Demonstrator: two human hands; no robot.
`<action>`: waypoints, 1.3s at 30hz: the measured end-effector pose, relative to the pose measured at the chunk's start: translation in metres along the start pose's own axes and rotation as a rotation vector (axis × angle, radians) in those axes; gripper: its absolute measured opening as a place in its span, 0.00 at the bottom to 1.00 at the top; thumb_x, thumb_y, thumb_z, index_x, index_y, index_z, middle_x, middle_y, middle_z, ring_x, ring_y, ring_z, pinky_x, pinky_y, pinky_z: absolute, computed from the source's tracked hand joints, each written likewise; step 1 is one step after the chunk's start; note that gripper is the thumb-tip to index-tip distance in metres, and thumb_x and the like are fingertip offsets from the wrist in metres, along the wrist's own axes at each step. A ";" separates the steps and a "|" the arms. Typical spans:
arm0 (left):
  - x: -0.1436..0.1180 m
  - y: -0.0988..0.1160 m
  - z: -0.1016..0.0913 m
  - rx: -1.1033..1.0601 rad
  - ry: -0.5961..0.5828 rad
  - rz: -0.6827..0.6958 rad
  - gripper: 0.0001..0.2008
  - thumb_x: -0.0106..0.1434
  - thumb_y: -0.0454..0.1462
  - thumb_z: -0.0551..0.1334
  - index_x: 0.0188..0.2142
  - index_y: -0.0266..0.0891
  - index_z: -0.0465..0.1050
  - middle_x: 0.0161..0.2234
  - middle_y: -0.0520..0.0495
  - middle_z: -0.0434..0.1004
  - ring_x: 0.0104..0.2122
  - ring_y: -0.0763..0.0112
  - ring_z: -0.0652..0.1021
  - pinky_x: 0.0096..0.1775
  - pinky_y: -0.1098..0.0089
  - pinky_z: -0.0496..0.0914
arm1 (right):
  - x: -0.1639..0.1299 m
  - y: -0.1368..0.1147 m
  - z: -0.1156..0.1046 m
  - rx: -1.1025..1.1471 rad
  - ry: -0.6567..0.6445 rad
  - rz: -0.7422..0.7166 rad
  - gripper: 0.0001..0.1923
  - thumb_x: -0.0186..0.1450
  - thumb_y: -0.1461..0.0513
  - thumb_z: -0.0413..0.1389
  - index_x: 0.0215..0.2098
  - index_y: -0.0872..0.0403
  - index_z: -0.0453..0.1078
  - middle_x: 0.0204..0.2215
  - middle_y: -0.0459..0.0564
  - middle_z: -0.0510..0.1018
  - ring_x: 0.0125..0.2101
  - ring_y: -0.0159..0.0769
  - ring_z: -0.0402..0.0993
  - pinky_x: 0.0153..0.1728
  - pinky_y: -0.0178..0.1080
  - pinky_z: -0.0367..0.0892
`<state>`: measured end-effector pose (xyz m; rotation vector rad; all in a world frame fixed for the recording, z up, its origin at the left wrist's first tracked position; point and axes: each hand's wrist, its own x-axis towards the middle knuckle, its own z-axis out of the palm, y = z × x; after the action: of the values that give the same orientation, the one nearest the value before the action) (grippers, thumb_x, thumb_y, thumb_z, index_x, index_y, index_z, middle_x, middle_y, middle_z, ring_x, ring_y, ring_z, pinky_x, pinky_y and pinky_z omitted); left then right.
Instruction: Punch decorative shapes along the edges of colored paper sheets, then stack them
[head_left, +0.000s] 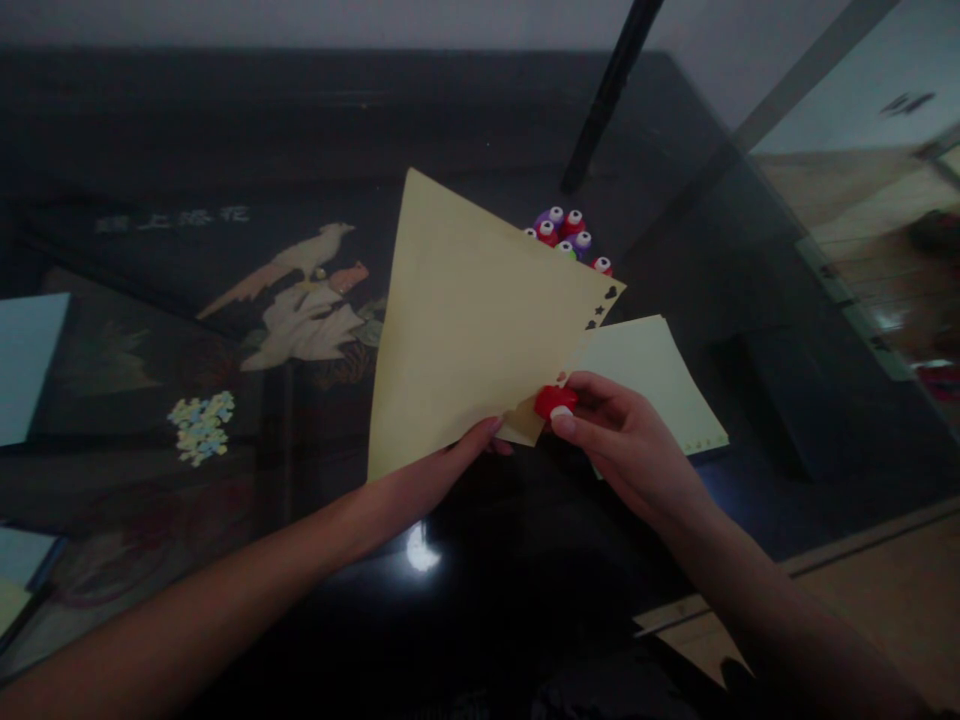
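Note:
My left hand (480,438) pinches the near edge of a pale yellow sheet of paper (480,300), which is held raised and tilted over the table. In my right hand (622,430) is a red craft punch (555,401) with a white button; my thumb lies on the button. The punch sits over the sheet's right edge, close to its near corner. Several small cut-out shapes, one like a heart and one like a star, run along that edge near the far right corner. My right fingertips are partly hidden behind the paper and punch.
Several red, purple and green punches (576,222) stand behind the sheet. Right of it lies a stack of pale paper (637,350). Small paper cut-outs (201,428) form a pile at left. A black pole (611,90) rises at the back of the dark glossy table (480,110).

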<state>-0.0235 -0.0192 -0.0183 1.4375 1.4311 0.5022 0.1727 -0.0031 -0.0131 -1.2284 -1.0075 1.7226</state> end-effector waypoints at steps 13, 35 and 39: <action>0.001 -0.009 0.005 -0.133 -0.014 -0.051 0.18 0.62 0.49 0.55 0.24 0.45 0.77 0.48 0.54 0.79 0.49 0.63 0.76 0.60 0.62 0.60 | 0.001 0.000 -0.001 0.050 -0.004 -0.001 0.14 0.50 0.65 0.68 0.35 0.50 0.76 0.35 0.44 0.81 0.36 0.31 0.77 0.44 0.38 0.71; 0.001 -0.008 0.005 -0.114 -0.048 -0.080 0.19 0.63 0.49 0.54 0.24 0.45 0.76 0.44 0.54 0.81 0.45 0.63 0.78 0.56 0.62 0.66 | 0.000 0.001 -0.001 0.095 -0.020 -0.033 0.13 0.51 0.67 0.68 0.34 0.48 0.77 0.33 0.41 0.82 0.34 0.25 0.77 0.39 0.30 0.71; 0.002 -0.014 0.007 -0.106 -0.024 -0.070 0.19 0.62 0.51 0.54 0.24 0.46 0.76 0.44 0.54 0.80 0.46 0.61 0.77 0.58 0.61 0.64 | 0.001 0.001 -0.001 0.090 -0.022 -0.041 0.13 0.51 0.67 0.68 0.34 0.48 0.77 0.33 0.41 0.82 0.34 0.26 0.77 0.39 0.30 0.72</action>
<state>-0.0237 -0.0227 -0.0335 1.3006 1.4106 0.5074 0.1731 -0.0024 -0.0149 -1.1268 -0.9511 1.7337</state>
